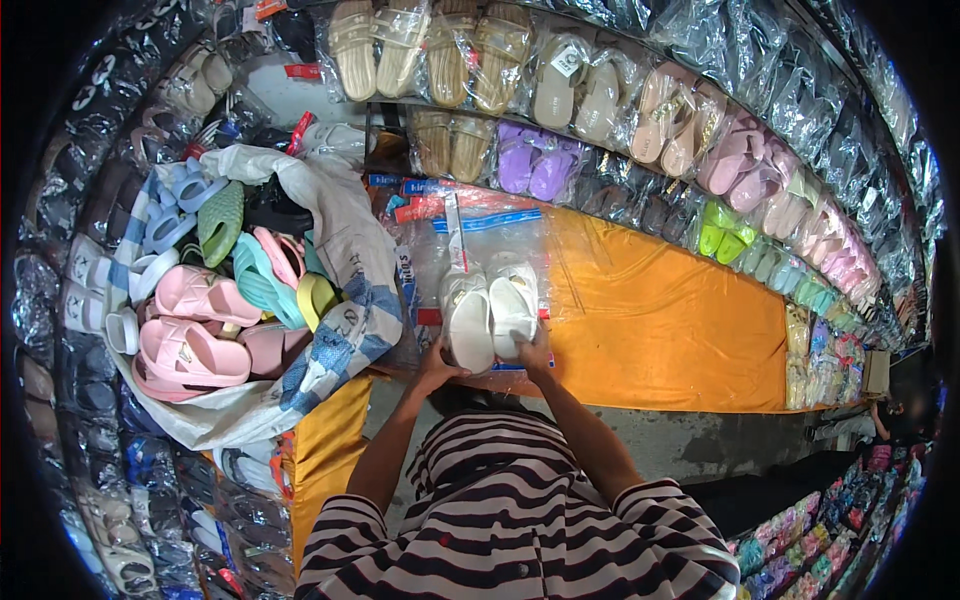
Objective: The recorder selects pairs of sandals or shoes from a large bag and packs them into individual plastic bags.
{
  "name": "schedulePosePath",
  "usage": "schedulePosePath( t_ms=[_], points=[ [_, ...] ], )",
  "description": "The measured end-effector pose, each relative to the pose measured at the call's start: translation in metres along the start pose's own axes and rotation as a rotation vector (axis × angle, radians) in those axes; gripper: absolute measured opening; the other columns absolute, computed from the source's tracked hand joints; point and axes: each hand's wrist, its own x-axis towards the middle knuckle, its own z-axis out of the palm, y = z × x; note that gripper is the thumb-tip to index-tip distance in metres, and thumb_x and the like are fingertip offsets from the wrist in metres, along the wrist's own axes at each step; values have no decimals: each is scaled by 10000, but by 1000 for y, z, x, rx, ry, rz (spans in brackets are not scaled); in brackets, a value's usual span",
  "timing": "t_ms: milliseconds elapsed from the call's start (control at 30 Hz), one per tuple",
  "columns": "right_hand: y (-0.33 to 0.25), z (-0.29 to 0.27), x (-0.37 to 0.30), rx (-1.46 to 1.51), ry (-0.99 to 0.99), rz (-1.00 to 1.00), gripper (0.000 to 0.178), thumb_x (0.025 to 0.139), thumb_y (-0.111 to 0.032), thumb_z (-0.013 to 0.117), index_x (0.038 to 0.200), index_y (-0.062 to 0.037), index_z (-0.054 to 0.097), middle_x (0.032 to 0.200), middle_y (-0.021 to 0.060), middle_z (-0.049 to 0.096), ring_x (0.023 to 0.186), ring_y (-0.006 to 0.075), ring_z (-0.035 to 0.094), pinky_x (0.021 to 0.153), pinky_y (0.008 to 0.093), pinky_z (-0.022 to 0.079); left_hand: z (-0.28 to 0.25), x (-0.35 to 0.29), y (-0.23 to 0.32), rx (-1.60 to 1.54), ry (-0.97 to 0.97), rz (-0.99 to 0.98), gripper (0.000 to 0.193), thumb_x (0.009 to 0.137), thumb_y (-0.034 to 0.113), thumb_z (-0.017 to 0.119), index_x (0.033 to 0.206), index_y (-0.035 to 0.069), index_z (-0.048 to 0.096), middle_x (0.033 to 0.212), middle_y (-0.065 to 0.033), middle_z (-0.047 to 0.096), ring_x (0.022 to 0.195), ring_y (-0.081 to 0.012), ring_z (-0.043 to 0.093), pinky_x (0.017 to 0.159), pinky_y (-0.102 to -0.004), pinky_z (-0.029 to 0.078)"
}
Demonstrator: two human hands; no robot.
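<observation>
A pair of white slippers lies side by side, heels toward me: the left slipper (468, 335) and the right slipper (512, 312). My left hand (440, 368) grips the heel of the left one from its outer side, fingers partly hidden. At the other heel, my right hand (537, 354) closes round the outer edge. Clear plastic bags (478, 250) with blue and red strips spread under and beyond the pair. Whether the slippers are inside a bag or on top, I cannot tell.
A large white and blue woven sack (345, 345) at the left holds several loose pink, green and teal slippers. Bagged slippers, including a purple pair (538, 165), line the far side. Orange cloth (660, 310) covers the table to the right. Another person (895, 420) is at the far right.
</observation>
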Motion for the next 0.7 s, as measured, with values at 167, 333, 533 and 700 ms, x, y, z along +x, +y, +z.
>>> schedulePosePath(
  t_ms=[167, 333, 533, 700],
  points=[
    [-8, 11, 6, 554, 290, 202, 436, 901, -281, 604, 1160, 37, 457, 1011, 123, 577, 933, 195, 532, 864, 317, 420, 12, -14, 8, 63, 166, 148, 1215, 475, 348, 901, 1414, -6, 216, 1443, -227, 264, 1347, -333, 267, 1095, -401, 271],
    [-25, 9, 0, 532, 332, 230, 416, 891, -287, 625, 1103, 34, 467, 979, 109, 568, 899, 170, 513, 817, 303, 427, 24, -9, 1, 145, 239, 401, 1283, 469, 302, 913, 1436, 3, 125, 1437, -213, 283, 1331, -329, 299, 1079, -415, 291],
    [-10, 7, 10, 580, 346, 327, 431, 886, -292, 633, 1082, 53, 463, 943, 133, 571, 889, 175, 515, 802, 293, 430, 27, -16, -3, -51, 194, 290, 1144, 500, 258, 910, 1403, 10, 254, 1358, -194, 411, 1228, -303, 442, 1007, -388, 385],
    [-7, 1, 10, 518, 152, 391, 598, 888, -249, 629, 1292, 19, 279, 1154, 176, 518, 1085, 232, 512, 916, 324, 415, 24, -14, -1, 40, 305, 342, 962, 584, 269, 878, 1347, 14, 350, 1292, -164, 457, 1143, -298, 511, 961, -380, 426]
  ],
)
